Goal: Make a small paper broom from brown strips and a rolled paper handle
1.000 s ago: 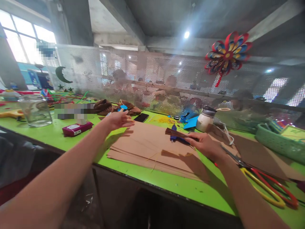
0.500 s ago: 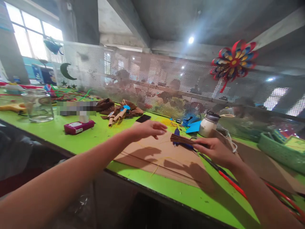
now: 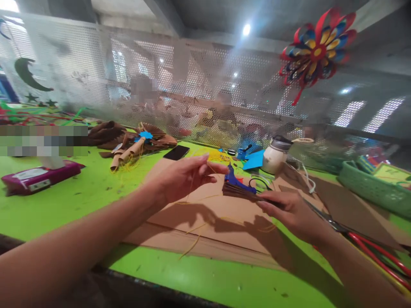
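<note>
My right hand (image 3: 289, 209) pinches the near end of a pleated bundle of brown paper (image 3: 237, 191), holding it above the stacked cardboard sheets (image 3: 180, 231). My left hand (image 3: 183, 177) is raised to the left of that bundle, its fingers curled around a thin yellow strand (image 3: 211, 168). Just behind the paper bundle lies a blue glue gun (image 3: 236, 182), partly covered by it. More yellow strands (image 3: 189, 248) are scattered over the cardboard. Scissors (image 3: 337, 224) with red handles lie beside my right forearm, which partly hides them.
A black phone (image 3: 176, 152), folded brown paper pieces (image 3: 128, 141) and a purple power strip (image 3: 41, 176) lie to the left. Behind stand blue paper (image 3: 253, 160), a white bottle (image 3: 275, 156) and a perforated screen (image 3: 192, 81). A green basket (image 3: 372, 186) is at right.
My view has turned right and downward. My left hand, earlier loosely spread, now has curled fingers with a yellow strand in them. My right hand keeps hold of the pleated paper.
</note>
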